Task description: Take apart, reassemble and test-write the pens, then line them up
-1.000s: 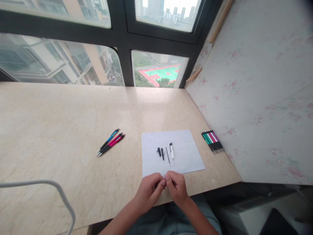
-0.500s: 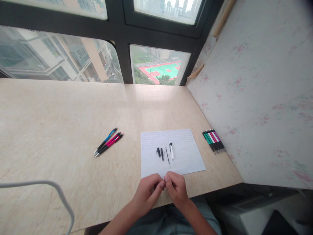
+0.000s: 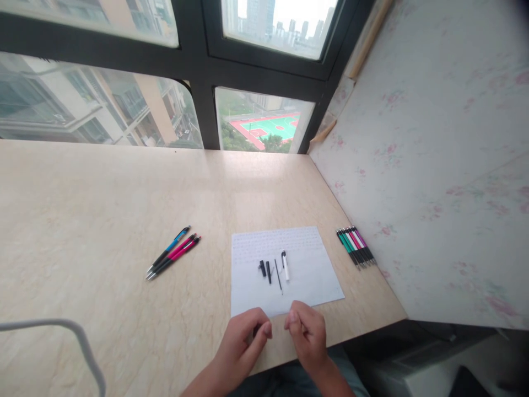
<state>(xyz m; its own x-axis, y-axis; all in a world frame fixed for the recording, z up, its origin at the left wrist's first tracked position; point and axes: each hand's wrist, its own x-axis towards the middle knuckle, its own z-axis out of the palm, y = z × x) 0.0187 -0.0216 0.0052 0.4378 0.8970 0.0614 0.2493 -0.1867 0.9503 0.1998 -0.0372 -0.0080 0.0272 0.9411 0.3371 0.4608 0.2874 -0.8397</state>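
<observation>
My left hand (image 3: 243, 344) and my right hand (image 3: 308, 333) hover close together at the near edge of the beige desk (image 3: 103, 220), fingers curled in. A dark bit shows inside my left fingers; I cannot make out what it is. What my right fingers pinch is hidden. Just beyond them lies a white sheet of paper (image 3: 306, 270) with faint writing. On it rest pen parts: two short black pieces (image 3: 265, 269), a thin black refill (image 3: 278, 275) and a white barrel with a black tip (image 3: 285, 265).
Three pens, blue and pink (image 3: 172, 252), lie to the left of the paper. Several pens in a row (image 3: 355, 246) lie by the flowered wall panel (image 3: 433, 165) on the right. A white curved wire (image 3: 78, 342) shows at lower left. Windows (image 3: 260, 118) stand behind the desk.
My two hands, touching before, have drawn slightly apart and sit lower in view. The camera has tilted, shifting the desk's contents a little down and left.
</observation>
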